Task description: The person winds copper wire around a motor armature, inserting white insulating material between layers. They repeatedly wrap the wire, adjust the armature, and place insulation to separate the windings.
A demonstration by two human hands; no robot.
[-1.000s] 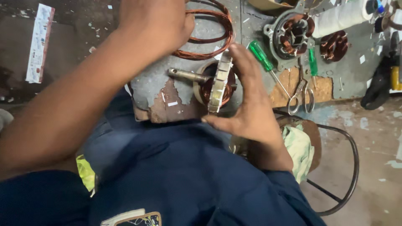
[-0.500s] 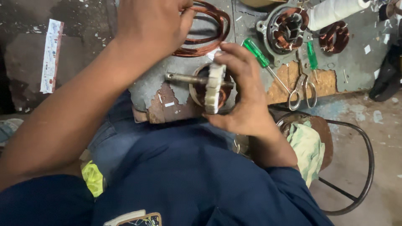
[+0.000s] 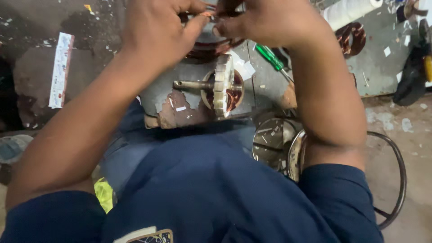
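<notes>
**Both hands pinched on copper coil at the worktop's far edge**

Where the grey worktop (image 3: pixel 265 85) meets my lap, I see its chipped near edge, paint flaking to rusty brown, with little free room around it. A round black wire stool frame (image 3: pixel 398 180) curves at lower right over dusty floor. My left hand (image 3: pixel 157 31) and right hand (image 3: pixel 265 22) meet at the top of the view, fingertips closed together on a reddish copper wire coil (image 3: pixel 211 45), which lies partly hidden beneath them. Just below, a ribbed metal rotor (image 3: pixel 223 92) on a steel shaft stands on the worktop, apart from both hands. A green-handled screwdriver (image 3: pixel 270 56) lies beside my right forearm.
</notes>
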